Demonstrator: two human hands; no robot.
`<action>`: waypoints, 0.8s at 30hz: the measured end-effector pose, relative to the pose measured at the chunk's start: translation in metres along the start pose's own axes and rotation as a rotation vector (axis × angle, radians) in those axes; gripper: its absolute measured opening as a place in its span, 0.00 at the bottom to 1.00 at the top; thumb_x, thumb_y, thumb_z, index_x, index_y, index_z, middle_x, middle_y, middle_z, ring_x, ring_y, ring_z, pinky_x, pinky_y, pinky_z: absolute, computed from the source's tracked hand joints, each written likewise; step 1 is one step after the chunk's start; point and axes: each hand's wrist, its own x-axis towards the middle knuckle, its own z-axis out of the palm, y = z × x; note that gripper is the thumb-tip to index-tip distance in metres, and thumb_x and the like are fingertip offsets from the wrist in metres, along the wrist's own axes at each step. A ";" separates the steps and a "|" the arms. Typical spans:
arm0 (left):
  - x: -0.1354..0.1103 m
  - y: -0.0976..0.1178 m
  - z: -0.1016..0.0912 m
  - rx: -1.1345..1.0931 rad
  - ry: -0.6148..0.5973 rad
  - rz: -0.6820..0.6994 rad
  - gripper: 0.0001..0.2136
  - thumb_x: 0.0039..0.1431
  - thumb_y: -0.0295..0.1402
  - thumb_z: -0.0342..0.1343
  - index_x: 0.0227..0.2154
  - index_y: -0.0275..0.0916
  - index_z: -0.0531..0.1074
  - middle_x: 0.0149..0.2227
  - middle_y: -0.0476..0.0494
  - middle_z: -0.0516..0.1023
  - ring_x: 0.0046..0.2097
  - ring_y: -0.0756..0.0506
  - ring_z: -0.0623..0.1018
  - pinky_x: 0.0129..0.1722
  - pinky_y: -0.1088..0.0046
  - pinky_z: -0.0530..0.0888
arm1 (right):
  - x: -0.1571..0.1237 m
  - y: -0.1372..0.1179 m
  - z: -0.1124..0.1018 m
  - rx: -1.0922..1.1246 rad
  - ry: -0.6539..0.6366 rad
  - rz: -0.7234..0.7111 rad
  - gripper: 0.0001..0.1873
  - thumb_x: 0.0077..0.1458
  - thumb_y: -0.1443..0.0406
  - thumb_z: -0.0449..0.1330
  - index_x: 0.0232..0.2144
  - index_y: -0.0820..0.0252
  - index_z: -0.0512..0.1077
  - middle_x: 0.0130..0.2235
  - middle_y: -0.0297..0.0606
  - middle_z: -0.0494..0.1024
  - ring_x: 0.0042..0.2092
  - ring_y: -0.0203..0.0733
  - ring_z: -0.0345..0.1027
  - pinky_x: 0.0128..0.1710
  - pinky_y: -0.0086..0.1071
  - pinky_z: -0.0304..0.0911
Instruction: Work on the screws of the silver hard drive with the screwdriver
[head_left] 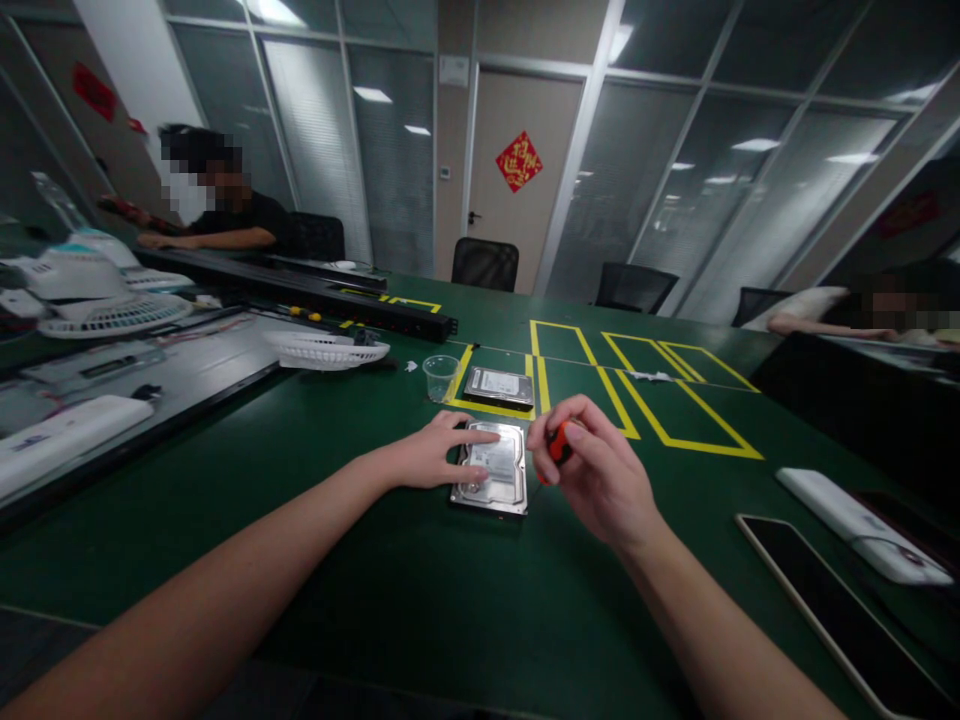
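Note:
A silver hard drive [496,478] lies flat on the green table [420,590] in front of me. My left hand [433,452] rests on its left side, fingers stretched flat across the top. My right hand [592,470] hovers just right of the drive, fingers curled round a small orange-and-black tool [559,441], likely a screwdriver handle. A second hard drive [499,386] lies farther back inside a yellow taped box, with a clear plastic cup [440,377] to its left.
Yellow tape outlines [660,400] mark the table's far right. A white fan grille [326,350] and long black power strips [315,290] lie at the back left. A tablet [840,610] and a white device [862,525] sit at right. Other people sit at the far left and far right.

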 end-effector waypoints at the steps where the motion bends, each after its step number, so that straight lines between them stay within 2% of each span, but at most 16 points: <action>1: 0.000 0.000 0.000 0.000 -0.002 -0.003 0.33 0.62 0.63 0.56 0.67 0.63 0.62 0.71 0.43 0.55 0.70 0.28 0.58 0.67 0.45 0.59 | 0.000 0.000 -0.001 0.001 -0.002 0.002 0.07 0.65 0.60 0.58 0.39 0.57 0.73 0.37 0.39 0.79 0.27 0.37 0.61 0.29 0.34 0.56; 5: 0.000 0.000 0.000 0.004 -0.007 -0.017 0.33 0.61 0.63 0.56 0.68 0.64 0.61 0.70 0.42 0.54 0.70 0.28 0.58 0.67 0.45 0.60 | 0.002 0.000 -0.003 0.002 -0.005 0.007 0.17 0.69 0.58 0.52 0.39 0.61 0.78 0.34 0.42 0.78 0.29 0.39 0.63 0.30 0.35 0.56; 12: 0.000 0.000 0.000 0.018 0.003 0.009 0.32 0.62 0.61 0.57 0.67 0.63 0.62 0.70 0.42 0.55 0.70 0.29 0.57 0.68 0.46 0.59 | 0.001 0.001 0.000 0.024 -0.022 -0.021 0.06 0.66 0.63 0.58 0.35 0.57 0.72 0.38 0.39 0.78 0.31 0.38 0.68 0.32 0.34 0.59; 16: 0.000 0.000 0.000 0.016 -0.008 -0.003 0.32 0.62 0.62 0.56 0.68 0.64 0.61 0.70 0.42 0.54 0.70 0.28 0.57 0.67 0.45 0.59 | 0.000 0.002 0.000 0.046 -0.036 -0.002 0.04 0.67 0.64 0.58 0.37 0.56 0.70 0.38 0.37 0.79 0.27 0.35 0.64 0.30 0.33 0.55; 18: 0.000 -0.001 0.000 0.022 -0.006 0.005 0.32 0.63 0.61 0.56 0.68 0.64 0.61 0.70 0.42 0.55 0.70 0.29 0.58 0.67 0.45 0.59 | 0.001 0.002 -0.001 0.051 -0.037 -0.001 0.07 0.68 0.62 0.56 0.39 0.57 0.73 0.37 0.39 0.79 0.27 0.35 0.63 0.30 0.33 0.54; 21: 0.000 -0.001 0.000 0.026 -0.002 0.011 0.32 0.63 0.61 0.57 0.68 0.64 0.61 0.70 0.42 0.55 0.70 0.29 0.58 0.67 0.45 0.60 | 0.002 0.002 -0.002 0.054 -0.037 -0.007 0.17 0.70 0.60 0.50 0.41 0.62 0.77 0.35 0.43 0.79 0.28 0.37 0.63 0.30 0.34 0.54; 24: 0.000 -0.001 0.001 0.017 -0.003 0.006 0.32 0.63 0.61 0.57 0.68 0.64 0.62 0.70 0.43 0.55 0.70 0.29 0.58 0.67 0.45 0.59 | 0.003 0.002 -0.003 0.064 -0.034 -0.013 0.18 0.69 0.62 0.50 0.38 0.63 0.78 0.36 0.44 0.79 0.28 0.37 0.64 0.31 0.34 0.55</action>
